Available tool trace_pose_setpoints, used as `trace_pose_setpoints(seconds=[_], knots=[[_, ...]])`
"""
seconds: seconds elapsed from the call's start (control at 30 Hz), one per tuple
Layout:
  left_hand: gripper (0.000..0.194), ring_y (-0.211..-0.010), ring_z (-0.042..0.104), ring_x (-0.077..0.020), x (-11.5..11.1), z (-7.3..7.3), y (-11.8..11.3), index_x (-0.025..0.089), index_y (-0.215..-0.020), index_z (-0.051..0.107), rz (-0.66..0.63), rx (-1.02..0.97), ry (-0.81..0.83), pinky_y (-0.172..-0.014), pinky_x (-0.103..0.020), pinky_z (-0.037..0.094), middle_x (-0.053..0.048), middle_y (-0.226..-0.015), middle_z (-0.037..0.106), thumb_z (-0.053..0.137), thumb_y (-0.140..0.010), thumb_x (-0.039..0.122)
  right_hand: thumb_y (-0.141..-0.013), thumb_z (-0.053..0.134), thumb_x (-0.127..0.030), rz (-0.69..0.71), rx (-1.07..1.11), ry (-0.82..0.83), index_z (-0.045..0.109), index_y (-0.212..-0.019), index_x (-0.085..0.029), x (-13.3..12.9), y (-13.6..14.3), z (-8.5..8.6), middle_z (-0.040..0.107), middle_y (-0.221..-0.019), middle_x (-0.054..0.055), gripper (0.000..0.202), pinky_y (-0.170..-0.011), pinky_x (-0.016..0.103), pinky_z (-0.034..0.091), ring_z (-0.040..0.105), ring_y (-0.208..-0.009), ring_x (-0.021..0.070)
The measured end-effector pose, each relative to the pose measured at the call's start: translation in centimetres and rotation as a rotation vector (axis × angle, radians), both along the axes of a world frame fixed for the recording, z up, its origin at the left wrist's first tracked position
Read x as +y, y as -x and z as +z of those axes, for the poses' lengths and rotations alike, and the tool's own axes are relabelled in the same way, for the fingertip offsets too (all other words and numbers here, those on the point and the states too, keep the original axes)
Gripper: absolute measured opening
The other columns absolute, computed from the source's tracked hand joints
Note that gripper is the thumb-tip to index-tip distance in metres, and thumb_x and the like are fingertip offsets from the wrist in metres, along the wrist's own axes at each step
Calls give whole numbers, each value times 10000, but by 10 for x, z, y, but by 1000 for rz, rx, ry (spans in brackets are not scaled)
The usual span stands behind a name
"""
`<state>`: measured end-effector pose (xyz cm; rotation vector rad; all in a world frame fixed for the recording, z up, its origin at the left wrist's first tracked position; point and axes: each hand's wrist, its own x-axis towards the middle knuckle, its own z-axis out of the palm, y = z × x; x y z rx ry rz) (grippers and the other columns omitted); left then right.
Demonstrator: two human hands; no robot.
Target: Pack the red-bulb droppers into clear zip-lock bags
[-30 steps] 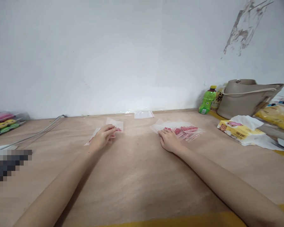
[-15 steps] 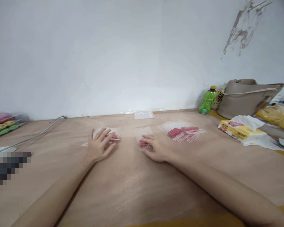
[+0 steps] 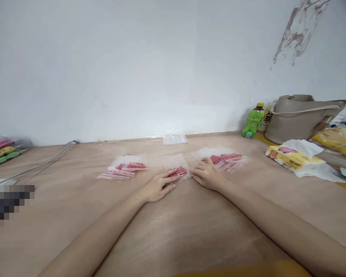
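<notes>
Small clear bags with red pieces lie on the brown table in three places. At the centre, my left hand (image 3: 160, 186) touches the left edge of the middle bag (image 3: 179, 172), its fingers apart and nothing gripped. My right hand (image 3: 208, 174) rests between that bag and the right pile of bags (image 3: 226, 157), fingertips on or near the right pile's left side; its fingers lie bent close together, and whether they pinch anything is unclear. The left pile of bags (image 3: 127, 167) lies untouched. Flat bags without red pieces (image 3: 174, 139) lie near the wall.
A green bottle (image 3: 253, 121), a grey-beige bag (image 3: 296, 119) and a yellow tissue box (image 3: 294, 158) stand at the right. Colourful packets (image 3: 2, 152), a grey cable (image 3: 49, 157) and a blurred dark object (image 3: 8, 202) are at the left.
My left hand has left the left pile and moved right to the middle bag. My right hand has shifted right, off the middle bag toward the right pile.
</notes>
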<state>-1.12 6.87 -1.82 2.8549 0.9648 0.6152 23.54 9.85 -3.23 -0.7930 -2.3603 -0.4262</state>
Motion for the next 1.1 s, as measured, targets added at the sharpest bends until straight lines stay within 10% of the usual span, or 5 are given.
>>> trace_pose_setpoints(seconds=[0.3,1.1], knots=[[370,-1177,424,-192,-6,2,-1,248,-1230,466,72,-64,24,-983,-349,362,-39,-1271,469,454,-862,275,-844,412,-125,24,-135,-264,593,-700,-190,0,1,1,597,-639,-1,240,-827,348,255,459,-681,114],[203,-797,616,-182,9,-10,-25,130,-753,591,-60,5,-591,-752,-331,508,-81,-795,648,414,-852,131,-828,401,-125,156,-15,-156,580,-696,-144,-16,36,-5,562,-660,46,224,-622,259,350,468,-651,139]])
